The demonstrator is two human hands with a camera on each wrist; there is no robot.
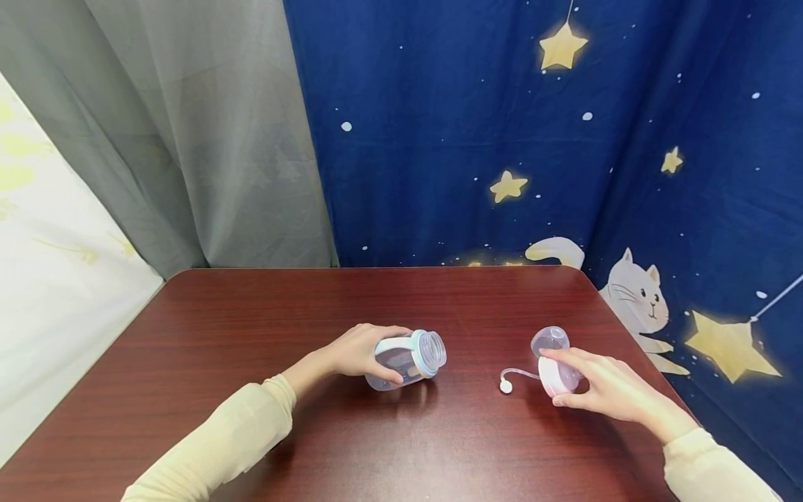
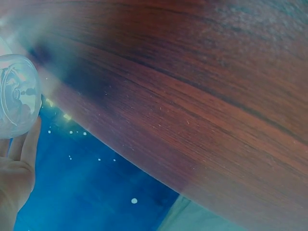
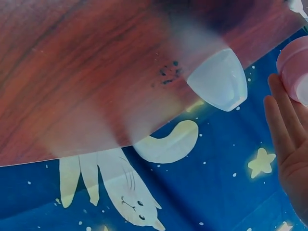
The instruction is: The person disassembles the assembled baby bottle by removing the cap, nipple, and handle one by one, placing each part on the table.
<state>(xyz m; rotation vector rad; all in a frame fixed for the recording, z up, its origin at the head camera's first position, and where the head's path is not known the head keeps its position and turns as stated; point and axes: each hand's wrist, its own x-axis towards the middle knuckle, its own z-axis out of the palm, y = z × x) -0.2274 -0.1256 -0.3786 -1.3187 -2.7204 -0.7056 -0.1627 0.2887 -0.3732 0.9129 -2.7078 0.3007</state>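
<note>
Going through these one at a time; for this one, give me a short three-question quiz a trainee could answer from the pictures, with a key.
1. Multiple choice: the left hand holds the baby bottle. Where does the bottle's threaded neck point?
A) Straight up
B) Toward the person's right
C) Toward the left sleeve

2. True or false: the right hand grips the pink collar.

3. Short answer: a thin straw runs from the collar. What is at its free end?

Key
1. B
2. True
3. A white ball
</note>
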